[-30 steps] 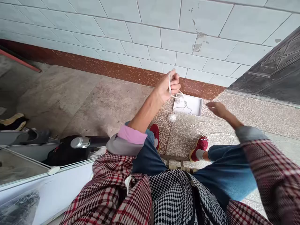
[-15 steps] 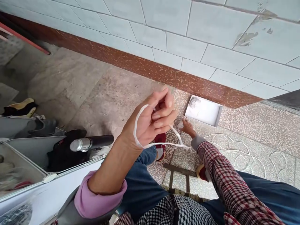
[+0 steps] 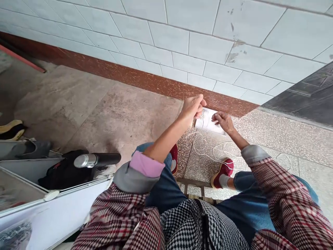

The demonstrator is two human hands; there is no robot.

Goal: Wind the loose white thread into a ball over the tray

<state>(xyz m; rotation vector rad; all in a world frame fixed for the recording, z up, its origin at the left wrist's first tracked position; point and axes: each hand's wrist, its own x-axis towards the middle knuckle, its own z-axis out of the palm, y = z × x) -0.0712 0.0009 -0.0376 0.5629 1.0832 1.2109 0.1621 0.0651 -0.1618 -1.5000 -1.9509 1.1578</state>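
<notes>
My left hand (image 3: 193, 108) is above the left end of a shallow white box (image 3: 213, 128), its fingers curled in. What they hold, if anything, is hidden. My right hand (image 3: 224, 122) reaches over the box's right part with thumb and fingers pinched together. I cannot make out what is between them. Pale thin strands (image 3: 205, 114) show inside the box near my left hand. White cord (image 3: 217, 157) lies in loose loops on the speckled floor in front of the box, between my feet and beyond my right shoe.
A tiled wall (image 3: 177, 62) with a brown base strip rises just behind the box. To the left stands a white divided container (image 3: 78, 208) with a black flask (image 3: 108, 159) and dark cloth. My red shoe (image 3: 224, 172) is near the cord, and a wooden stool bar (image 3: 194, 182) is below me.
My left hand has moved right and down from close to the camera to the box; the cord loop around it no longer shows. My right hand has moved from the floor to over the box.
</notes>
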